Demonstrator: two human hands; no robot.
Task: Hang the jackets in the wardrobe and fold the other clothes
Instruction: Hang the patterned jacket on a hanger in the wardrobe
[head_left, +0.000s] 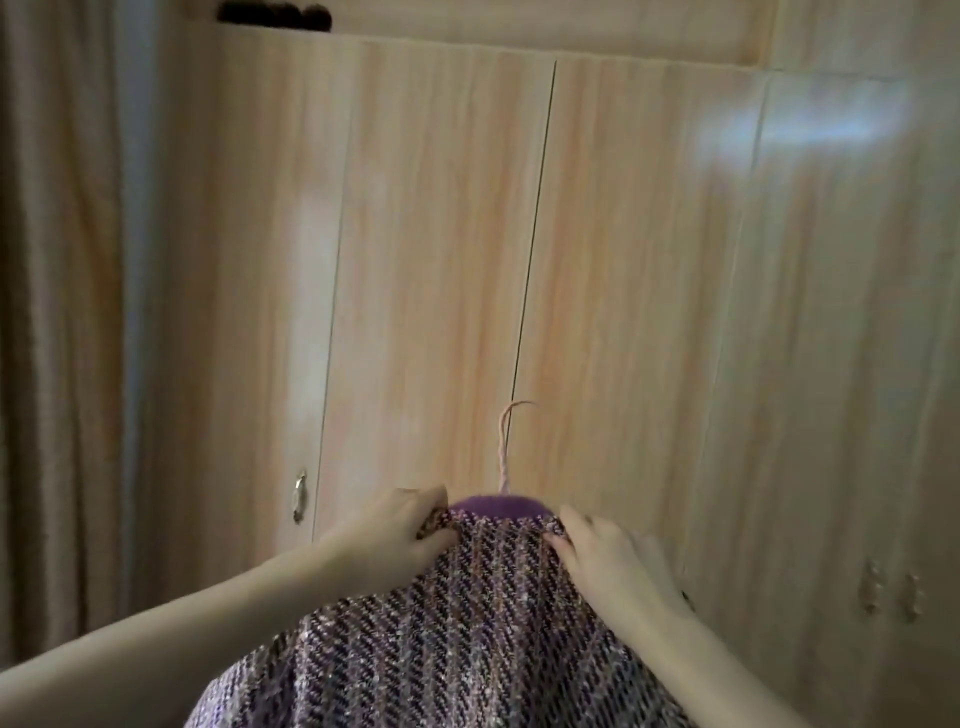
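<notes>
The tweed jacket is already on its purple hanger — left hand pinching one shoulder, right hand lying flat on the other — held before the shut wardrobe, so hanging and all folding likely remain.
</notes>
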